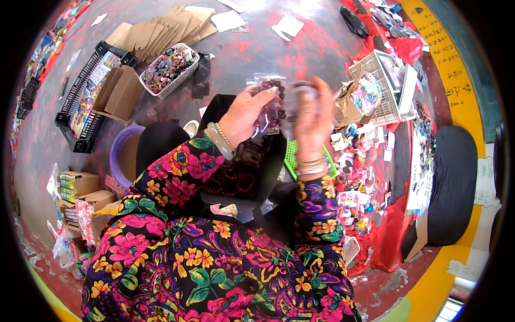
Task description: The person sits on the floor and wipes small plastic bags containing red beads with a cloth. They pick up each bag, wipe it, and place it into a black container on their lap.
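My left hand (242,114) is closed on a clear plastic bag (269,115) holding dark red beads, thumb on top. Close to its right side, my right hand (311,121) is raised and smeared by motion. A blurred greyish-purple, see-through thing (291,107) lies against its fingers; whether they grip it does not show. Below both hands, in my lap area, a black bin (217,107) contains dark red bead strings (236,182) and more clear packs, partly covered by my left forearm.
Ahead left stand a white basket (146,86) of small goods, flattened cardboard (161,32) and a black crate (64,115). A purple basin (115,161) is at my left. To the right are a green basket (291,155), many small packs (357,198) on red cloth and a black stool (453,182).
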